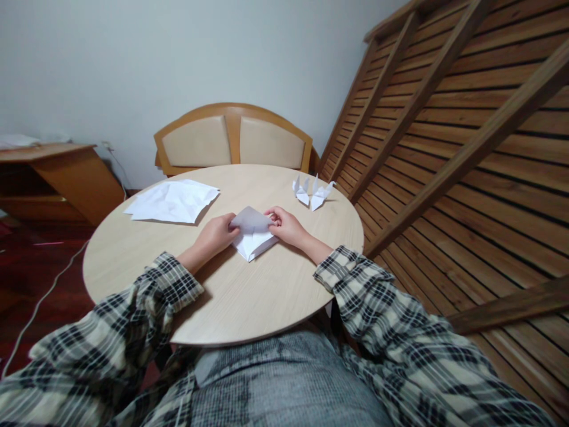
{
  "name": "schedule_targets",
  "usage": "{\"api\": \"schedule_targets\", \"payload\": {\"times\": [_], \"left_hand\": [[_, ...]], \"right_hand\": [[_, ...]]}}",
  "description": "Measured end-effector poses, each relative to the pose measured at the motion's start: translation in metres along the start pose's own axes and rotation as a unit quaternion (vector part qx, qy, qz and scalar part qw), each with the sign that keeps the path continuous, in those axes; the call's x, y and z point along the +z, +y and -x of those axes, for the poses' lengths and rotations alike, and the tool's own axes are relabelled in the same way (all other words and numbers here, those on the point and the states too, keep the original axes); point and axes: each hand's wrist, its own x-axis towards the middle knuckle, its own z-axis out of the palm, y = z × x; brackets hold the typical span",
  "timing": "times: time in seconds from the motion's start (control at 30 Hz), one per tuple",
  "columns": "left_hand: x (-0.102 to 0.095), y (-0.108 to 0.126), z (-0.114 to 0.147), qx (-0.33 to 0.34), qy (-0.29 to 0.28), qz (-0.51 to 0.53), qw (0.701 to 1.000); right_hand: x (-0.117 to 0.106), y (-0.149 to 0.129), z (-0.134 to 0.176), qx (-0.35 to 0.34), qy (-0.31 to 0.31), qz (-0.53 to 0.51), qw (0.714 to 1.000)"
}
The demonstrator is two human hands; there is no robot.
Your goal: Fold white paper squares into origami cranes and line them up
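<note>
1. Your left hand [216, 233] has thumb and fingers pinched together on the left edge of a white, diamond-shaped piece of folded paper [253, 238].
2. Your right hand [287, 226] pinches its opposite edge, thumb and forefinger closed onto it.
3. The folded paper lies between your fingertips, over the table. One tip points toward your body, below your fingers; the other points away, beyond them. Its long axis seems to run tip to tip, away from you, though your fingers cover the side corners.
4. Beyond your right fingers stand two small white folded-paper cranes [320, 194], side by side.
5. Beyond your left fingers lie flat, creased white paper sheets [173, 200].
6. Under everything spreads a pale, round wood-grain table [267, 302].
</note>
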Motion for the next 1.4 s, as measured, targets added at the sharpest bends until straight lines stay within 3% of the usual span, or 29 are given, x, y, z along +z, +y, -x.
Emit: {"api": "schedule_targets", "payload": {"times": [0.1,0.23,0.37,0.47,0.63,0.77,0.93,1.2,1.4], "left_hand": [[0.001,-0.001,0.000,0.037,0.040,-0.111,0.992],[0.003,-0.002,0.000,0.053,0.036,-0.119,0.991],[0.004,0.002,0.000,0.046,0.026,-0.051,0.997],[0.006,0.002,-0.001,-0.002,0.009,0.019,1.000],[0.011,-0.011,-0.004,-0.080,0.000,0.195,0.978],[0.013,-0.015,-0.005,-0.100,-0.002,0.240,0.966],[0.013,-0.012,-0.008,-0.110,-0.047,0.279,0.953],[0.011,0.002,0.003,-0.012,-0.053,0.133,0.990],[0.009,0.010,0.003,0.038,-0.058,0.025,0.997]], "right_hand": [[0.000,0.000,0.000,0.008,0.007,0.000,1.000],[-0.001,-0.002,0.001,0.013,0.007,0.011,1.000],[-0.002,-0.003,0.001,0.001,0.011,0.031,0.999],[-0.003,-0.001,0.000,-0.008,0.030,0.053,0.998],[-0.003,0.001,-0.001,0.002,0.053,0.065,0.996],[-0.003,0.001,-0.001,0.010,0.052,0.060,0.997],[-0.004,0.001,-0.001,0.023,0.059,0.054,0.997],[-0.004,0.003,-0.002,0.028,0.051,0.046,0.997],[-0.004,0.006,-0.003,0.010,0.038,0.045,0.998]]}}
